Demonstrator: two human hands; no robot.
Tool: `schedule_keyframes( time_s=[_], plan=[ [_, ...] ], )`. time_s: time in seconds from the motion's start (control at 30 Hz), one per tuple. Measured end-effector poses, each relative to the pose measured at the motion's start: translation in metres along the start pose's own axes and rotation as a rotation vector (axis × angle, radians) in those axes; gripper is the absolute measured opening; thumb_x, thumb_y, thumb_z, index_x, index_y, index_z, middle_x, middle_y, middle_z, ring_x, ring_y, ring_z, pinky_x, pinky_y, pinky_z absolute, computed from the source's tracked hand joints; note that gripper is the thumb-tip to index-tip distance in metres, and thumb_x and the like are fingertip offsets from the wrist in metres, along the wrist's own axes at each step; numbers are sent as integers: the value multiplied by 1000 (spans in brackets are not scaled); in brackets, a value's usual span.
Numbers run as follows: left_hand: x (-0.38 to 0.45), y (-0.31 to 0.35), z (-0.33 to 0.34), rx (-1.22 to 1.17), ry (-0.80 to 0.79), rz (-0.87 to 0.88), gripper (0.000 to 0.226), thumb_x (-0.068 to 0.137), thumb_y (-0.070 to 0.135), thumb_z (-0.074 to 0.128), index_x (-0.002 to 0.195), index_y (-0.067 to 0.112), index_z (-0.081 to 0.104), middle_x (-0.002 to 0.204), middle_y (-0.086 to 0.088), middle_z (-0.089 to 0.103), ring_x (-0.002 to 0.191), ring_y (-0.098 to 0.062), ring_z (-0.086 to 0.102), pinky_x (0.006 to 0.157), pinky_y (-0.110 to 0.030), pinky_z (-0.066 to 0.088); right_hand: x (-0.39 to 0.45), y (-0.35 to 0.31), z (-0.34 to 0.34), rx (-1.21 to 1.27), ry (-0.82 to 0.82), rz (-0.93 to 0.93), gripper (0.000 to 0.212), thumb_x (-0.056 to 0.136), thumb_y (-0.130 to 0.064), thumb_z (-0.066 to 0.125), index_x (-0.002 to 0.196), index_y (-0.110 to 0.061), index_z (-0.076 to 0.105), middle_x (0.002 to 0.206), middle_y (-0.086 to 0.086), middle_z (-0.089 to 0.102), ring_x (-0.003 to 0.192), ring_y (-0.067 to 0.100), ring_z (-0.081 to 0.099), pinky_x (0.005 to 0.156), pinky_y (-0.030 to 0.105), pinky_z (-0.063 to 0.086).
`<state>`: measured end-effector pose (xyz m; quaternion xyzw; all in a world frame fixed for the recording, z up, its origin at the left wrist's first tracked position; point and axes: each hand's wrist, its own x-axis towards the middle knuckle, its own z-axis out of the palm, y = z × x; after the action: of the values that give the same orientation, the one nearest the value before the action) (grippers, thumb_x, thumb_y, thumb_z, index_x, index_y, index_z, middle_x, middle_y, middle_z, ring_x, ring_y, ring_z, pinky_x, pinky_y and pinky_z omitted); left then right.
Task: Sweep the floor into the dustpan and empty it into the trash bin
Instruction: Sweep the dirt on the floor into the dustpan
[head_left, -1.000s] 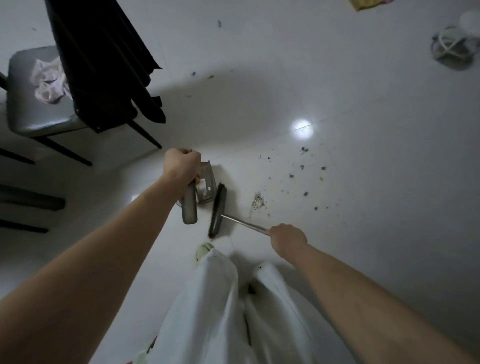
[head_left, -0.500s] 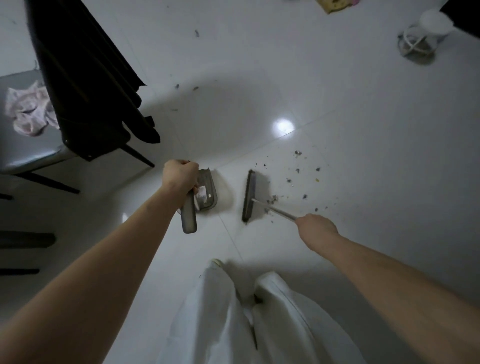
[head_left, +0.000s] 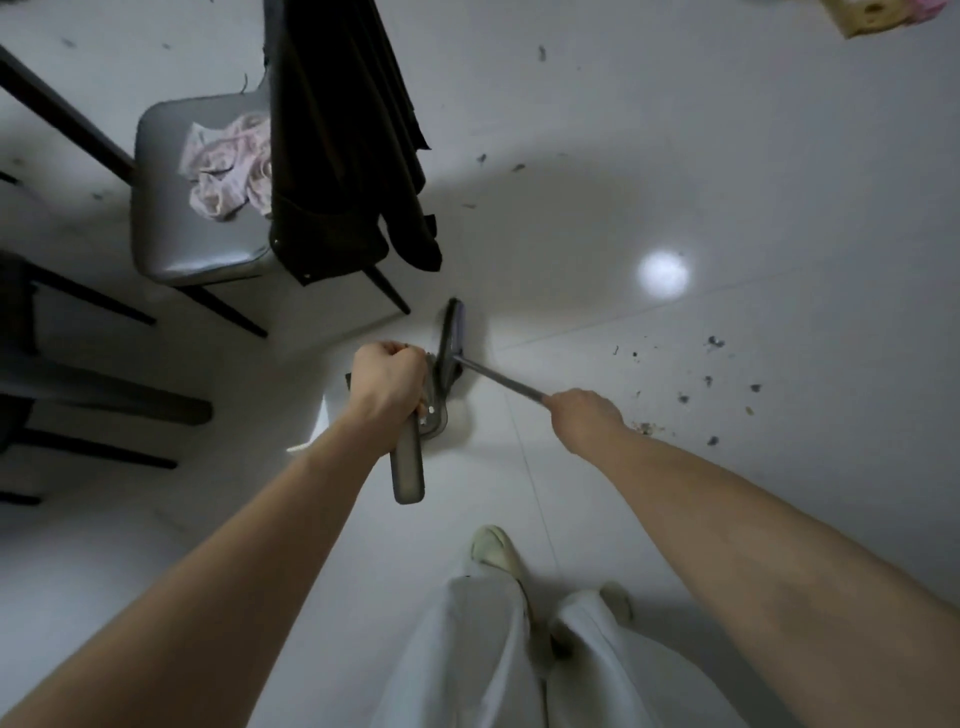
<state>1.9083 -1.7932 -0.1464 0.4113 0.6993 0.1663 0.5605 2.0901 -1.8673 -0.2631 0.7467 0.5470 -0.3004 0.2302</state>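
Note:
My left hand (head_left: 387, 379) grips the long handle of a grey dustpan (head_left: 410, 462), whose pan rests on the white floor just right of the fist. My right hand (head_left: 584, 418) holds the thin metal shaft of a broom (head_left: 501, 382). The dark broom head (head_left: 451, 340) stands on edge against the mouth of the pan. Dark debris specks (head_left: 711, 384) lie scattered on the tiles to the right of my right hand, with a small pile (head_left: 647, 428) near my wrist. No trash bin is in view.
A grey-seated chair (head_left: 171, 244) with a pink cloth (head_left: 228, 169) and a black garment (head_left: 343, 145) over its back stands at upper left. More dark chair legs (head_left: 104, 405) are at the left. My white trousers and shoes (head_left: 493, 551) are at the bottom.
The broom head has swept left from the debris patch to the mouth of the dustpan. My right hand followed it left. The view has shifted so the chair shows more fully.

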Motion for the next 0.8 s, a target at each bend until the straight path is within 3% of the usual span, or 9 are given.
schedule_keyframes(
  time_s=[0.17, 0.27, 0.43, 0.67, 0.8],
  plan=[
    [11, -7, -3, 50, 23, 11, 22, 82, -7, 34, 74, 7, 50, 59, -9, 44, 43, -21, 38, 44, -25, 37, 19, 0, -5, 130, -41, 36, 36, 95, -4, 37, 126, -8, 55, 101, 10, 58, 82, 24, 52, 67, 28, 41],
    [13, -2, 2, 85, -2, 17, 21, 83, -6, 35, 83, 5, 53, 61, -10, 45, 44, -21, 39, 44, -26, 38, 11, 21, -3, 165, -75, 100, 39, 94, -3, 37, 129, -8, 53, 98, 11, 58, 76, 24, 52, 64, 28, 42],
    [12, 14, 28, 114, -50, 28, 20, 85, -4, 36, 81, 4, 53, 61, -9, 45, 45, -19, 40, 49, -26, 38, -21, 69, 14, 209, -125, 250, 29, 96, -7, 40, 119, -4, 57, 70, 5, 46, 65, 20, 52, 63, 29, 45],
    [-8, 47, 102, 164, -157, 63, 19, 82, -6, 37, 75, 6, 51, 58, -7, 41, 38, -17, 38, 47, -22, 35, -63, 165, 17, 273, -151, 410, 34, 97, -7, 36, 123, -8, 57, 71, 3, 47, 60, 16, 49, 56, 27, 42],
    [-19, 69, 150, 200, -197, 129, 19, 80, -5, 38, 72, 7, 50, 58, -7, 40, 36, -18, 36, 49, -23, 34, -96, 204, 5, 276, -53, 440, 32, 96, -8, 40, 121, -11, 58, 103, 6, 64, 91, 22, 63, 68, 28, 46]
  ],
)
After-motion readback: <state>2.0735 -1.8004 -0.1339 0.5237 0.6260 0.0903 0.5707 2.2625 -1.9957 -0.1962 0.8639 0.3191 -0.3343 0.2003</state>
